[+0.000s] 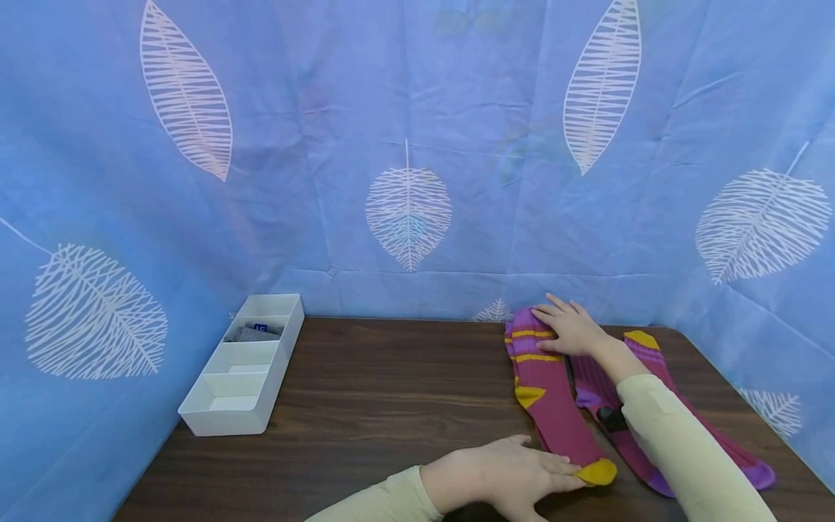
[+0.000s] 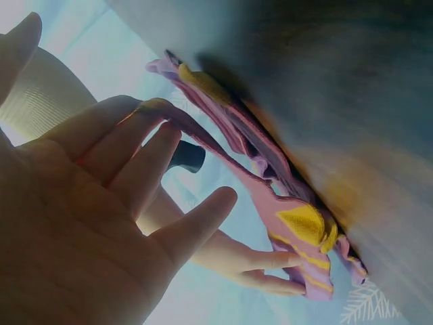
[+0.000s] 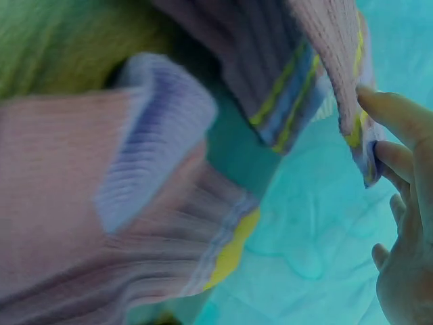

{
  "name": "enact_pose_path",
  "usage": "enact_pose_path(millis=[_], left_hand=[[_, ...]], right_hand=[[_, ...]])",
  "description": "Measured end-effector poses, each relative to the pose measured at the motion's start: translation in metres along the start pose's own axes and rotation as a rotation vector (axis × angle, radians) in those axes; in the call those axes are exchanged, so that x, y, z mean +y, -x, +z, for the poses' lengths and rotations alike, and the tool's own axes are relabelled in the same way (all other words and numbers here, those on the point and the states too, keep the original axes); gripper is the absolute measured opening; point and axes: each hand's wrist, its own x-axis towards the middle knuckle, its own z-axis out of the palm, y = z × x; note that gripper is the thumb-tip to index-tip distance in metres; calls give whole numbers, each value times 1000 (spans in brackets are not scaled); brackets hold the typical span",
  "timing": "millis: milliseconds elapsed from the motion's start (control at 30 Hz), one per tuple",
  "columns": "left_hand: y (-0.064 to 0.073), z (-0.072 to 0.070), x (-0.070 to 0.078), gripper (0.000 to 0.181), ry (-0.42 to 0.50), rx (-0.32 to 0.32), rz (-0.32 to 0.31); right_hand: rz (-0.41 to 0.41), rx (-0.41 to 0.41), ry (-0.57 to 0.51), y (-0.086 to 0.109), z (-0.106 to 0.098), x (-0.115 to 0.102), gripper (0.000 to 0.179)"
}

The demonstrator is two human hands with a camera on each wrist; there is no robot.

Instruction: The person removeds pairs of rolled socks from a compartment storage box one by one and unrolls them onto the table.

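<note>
A maroon sock (image 1: 554,406) with yellow heel and toe and a purple, yellow-striped cuff lies lengthwise on the table, another cuff edge showing beside its own. My left hand (image 1: 505,475) is at the toe end, its straight fingers (image 2: 152,159) touching the yellow toe. At the far end my right hand (image 1: 574,330) rests spread on the striped cuff, fingertips right at its edge in the right wrist view. To the right, partly hidden under my right forearm, lie more maroon socks (image 1: 720,442) with purple heels and toes and a yellow cuff edge (image 3: 233,250).
A white divided tray (image 1: 251,406) stands at the left of the dark wooden table (image 1: 391,391). One of its compartments holds a folded grey cloth item (image 1: 254,333) with a blue label. A blue curtain (image 1: 326,181) with white leaf prints hangs behind and at both sides.
</note>
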Motion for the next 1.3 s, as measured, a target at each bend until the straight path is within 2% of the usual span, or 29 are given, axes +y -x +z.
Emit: enact_pose_path(millis=[300,700,1000,1300], left_hand=[[12,-6,0,70,-2,-11,-45],[41,-3,-9,69,-9,28,-55],[69,11,-15,69,19,56,-69],[80,21,-17,68,4,51,-76]], right_hand=[[16,-9,0,-11,-12,-5,72],[-19,-3,-26,-35,-20,-30,72],[-65,3,-40,-53,-10,-54,70],[-71,-7,-37,-64,7,-68,72]])
